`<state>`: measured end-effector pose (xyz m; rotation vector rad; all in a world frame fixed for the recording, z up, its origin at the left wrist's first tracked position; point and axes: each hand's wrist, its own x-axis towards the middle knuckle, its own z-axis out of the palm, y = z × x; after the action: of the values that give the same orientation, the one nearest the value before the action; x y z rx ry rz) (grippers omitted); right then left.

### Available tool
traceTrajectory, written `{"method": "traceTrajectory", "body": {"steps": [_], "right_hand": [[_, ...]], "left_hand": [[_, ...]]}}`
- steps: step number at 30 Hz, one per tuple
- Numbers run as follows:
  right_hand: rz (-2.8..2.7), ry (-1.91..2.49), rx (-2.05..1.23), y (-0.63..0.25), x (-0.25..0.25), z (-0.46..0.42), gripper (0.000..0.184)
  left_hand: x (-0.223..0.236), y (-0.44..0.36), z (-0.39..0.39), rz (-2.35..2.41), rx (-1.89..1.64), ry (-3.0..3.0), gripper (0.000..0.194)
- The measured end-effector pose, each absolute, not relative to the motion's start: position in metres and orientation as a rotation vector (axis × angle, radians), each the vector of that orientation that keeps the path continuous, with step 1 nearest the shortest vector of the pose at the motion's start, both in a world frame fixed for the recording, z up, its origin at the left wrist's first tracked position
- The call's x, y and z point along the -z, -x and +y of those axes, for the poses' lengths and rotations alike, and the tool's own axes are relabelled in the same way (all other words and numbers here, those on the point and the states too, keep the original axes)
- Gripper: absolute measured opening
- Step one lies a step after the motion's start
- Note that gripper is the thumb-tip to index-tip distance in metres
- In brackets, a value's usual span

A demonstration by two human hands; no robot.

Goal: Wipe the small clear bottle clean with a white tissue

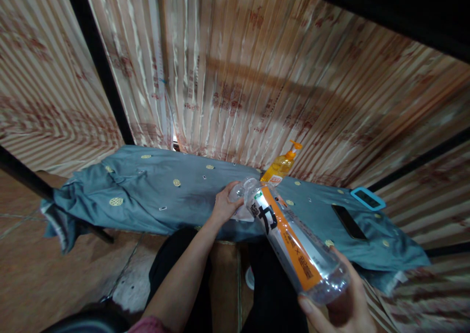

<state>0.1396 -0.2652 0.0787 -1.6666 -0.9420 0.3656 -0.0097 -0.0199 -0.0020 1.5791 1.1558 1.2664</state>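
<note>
My right hand (350,306) is wrapped round the base of a large clear plastic bottle (290,240) with an orange and silver label. The bottle is tilted, its mouth end pointing up and left, away from me. My left hand (223,205) is closed on a small clear plastic container (237,192), its exact kind hard to make out. That container is right beside the bottle's mouth; whether the two touch, I cannot tell. Just beyond stands a pump bottle (279,169) of yellow liquid with an orange pump. Below my left hand, a pale flat item (244,214) partly shows.
A grey-blue cloth (191,201) with yellow pineapple prints covers the low table. On its right lie a dark phone (348,222) and a blue-framed device (368,199). Striped curtains (235,78) hang behind, with black frame bars (97,59) around. My knees are under the near edge.
</note>
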Motion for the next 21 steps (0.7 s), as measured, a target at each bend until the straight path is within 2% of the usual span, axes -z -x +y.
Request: {"method": "traceTrajectory", "body": {"steps": [21], "right_hand": [[-0.947,1.656,-0.371,-0.1415,-0.0802,-0.2635,0.099]], "left_hand": [[0.0036,0.0094,-0.0193,1.150,-1.274,-1.574,0.051]]}}
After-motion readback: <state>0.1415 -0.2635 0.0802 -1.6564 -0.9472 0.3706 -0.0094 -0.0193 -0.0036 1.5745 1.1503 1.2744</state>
